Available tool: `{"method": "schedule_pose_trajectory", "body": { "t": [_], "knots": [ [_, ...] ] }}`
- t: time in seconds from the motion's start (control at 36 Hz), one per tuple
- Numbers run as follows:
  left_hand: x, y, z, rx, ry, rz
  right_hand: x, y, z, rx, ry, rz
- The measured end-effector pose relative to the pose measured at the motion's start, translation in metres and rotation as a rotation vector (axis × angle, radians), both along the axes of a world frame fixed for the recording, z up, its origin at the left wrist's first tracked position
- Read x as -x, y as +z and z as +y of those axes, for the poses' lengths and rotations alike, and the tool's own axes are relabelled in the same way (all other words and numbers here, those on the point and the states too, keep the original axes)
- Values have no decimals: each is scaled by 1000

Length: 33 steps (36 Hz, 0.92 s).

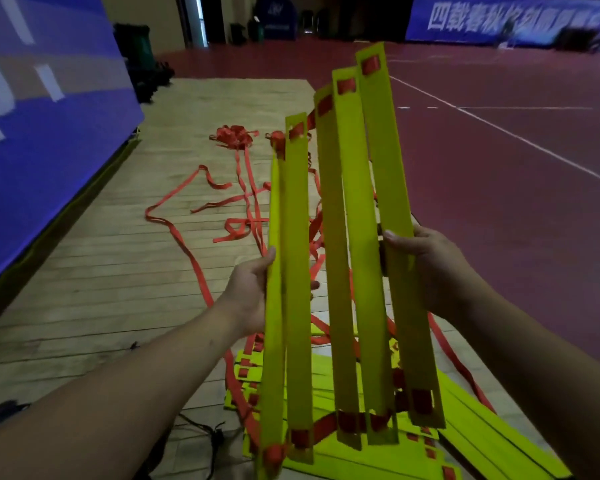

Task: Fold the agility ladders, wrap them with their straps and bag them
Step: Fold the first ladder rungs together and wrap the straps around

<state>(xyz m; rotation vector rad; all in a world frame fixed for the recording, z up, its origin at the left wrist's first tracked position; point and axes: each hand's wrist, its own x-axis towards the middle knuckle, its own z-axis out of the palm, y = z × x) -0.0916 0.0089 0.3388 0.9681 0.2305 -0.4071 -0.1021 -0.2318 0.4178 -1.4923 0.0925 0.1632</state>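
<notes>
Yellow rungs (347,258) stand fanned upright between both hands so they can be squared into one stack: left hand (253,289) clamps two, right hand (426,268) pinches the outermost. Red straps (194,258) trail across the wooden floor (101,271); more rungs (482,441) lie below.

A pale wooden plank floor (94,271) fills the lower left and centre of the frame. A dark red court floor (499,161) with white lines spreads across the right. A blue banner wall (39,109) rises at upper left, another blue banner (499,19) at upper right. A green bin (137,46) stands near the top left; the far hall is dim.
</notes>
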Motion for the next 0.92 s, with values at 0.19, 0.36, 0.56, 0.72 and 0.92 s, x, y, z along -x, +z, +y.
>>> {"method": "schedule_pose_trajectory", "body": {
  "t": [0.19, 0.36, 0.56, 0.72, 0.92],
  "knots": [
    [4, 4, -6, -18, -49, 18, 6, -1, 18, -87, 26, 119],
    [5, 5, -14, -33, -53, 51, 4, -4, 20, -113, 48, 129],
    [-1, -6, -8, -263, -55, 135, 6, -12, 25, -180, 140, 142],
    [-4, -1, -7, -50, -76, 99, 5, -15, 37, -150, 146, 163],
    [0, 3, -7, -63, -128, 46, 4, -14, 39, -134, 189, 163]
  ]
}}
